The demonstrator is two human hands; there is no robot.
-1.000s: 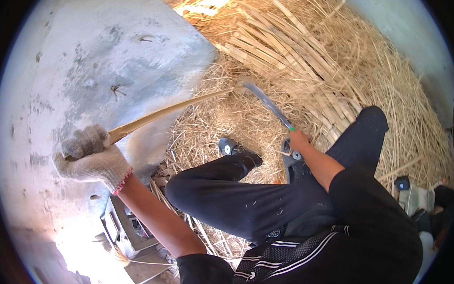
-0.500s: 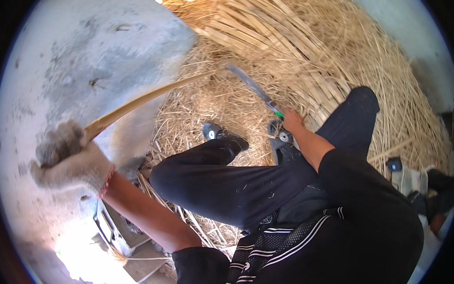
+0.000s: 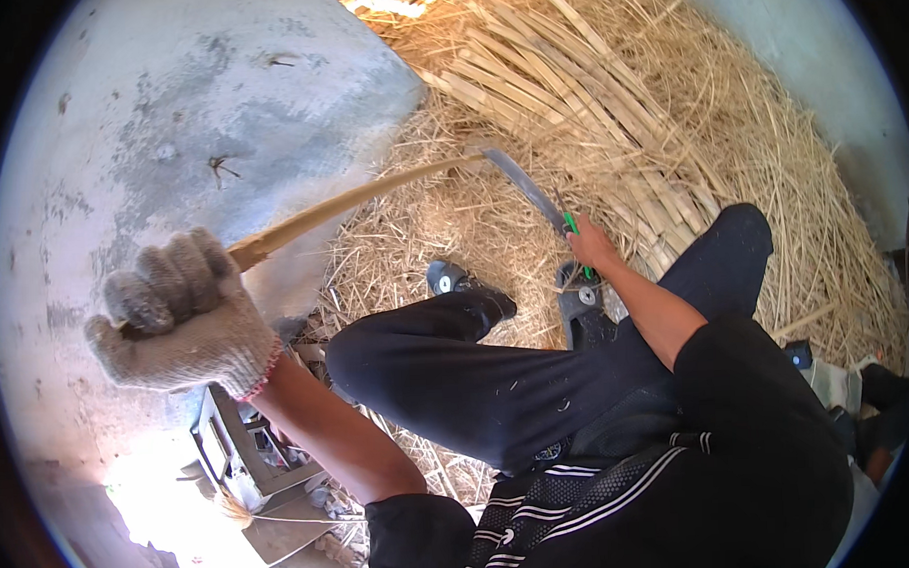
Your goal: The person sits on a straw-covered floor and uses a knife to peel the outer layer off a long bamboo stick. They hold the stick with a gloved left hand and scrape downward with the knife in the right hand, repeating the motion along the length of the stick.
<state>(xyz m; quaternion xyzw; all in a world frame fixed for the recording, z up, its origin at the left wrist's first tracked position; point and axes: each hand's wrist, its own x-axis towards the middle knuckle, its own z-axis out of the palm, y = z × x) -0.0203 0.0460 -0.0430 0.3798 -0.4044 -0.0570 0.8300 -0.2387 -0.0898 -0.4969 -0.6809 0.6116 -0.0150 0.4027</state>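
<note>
A knitted grey-white glove covers my left hand (image 3: 180,314), which is closed around the near end of a long yellowish split bamboo strip (image 3: 351,196). The strip runs up and to the right, slightly bowed. Its far end meets the tip of a long grey-bladed knife (image 3: 527,189); whether they touch or merely overlap I cannot tell. My bare right hand (image 3: 592,245) grips the knife by its green handle, above my shoe, with the blade slanting up and left.
Several split bamboo strips (image 3: 598,89) lie in a pile on the straw-like shavings (image 3: 452,219) covering the floor. A stained pale wall (image 3: 169,124) rises at left, another wall (image 3: 802,62) at right. A dark-framed object (image 3: 242,447) stands below my left forearm.
Both hands, the strip and the knife sit a little farther right in view, as do the surroundings. My grips on the bamboo strip and the knife are unchanged.
</note>
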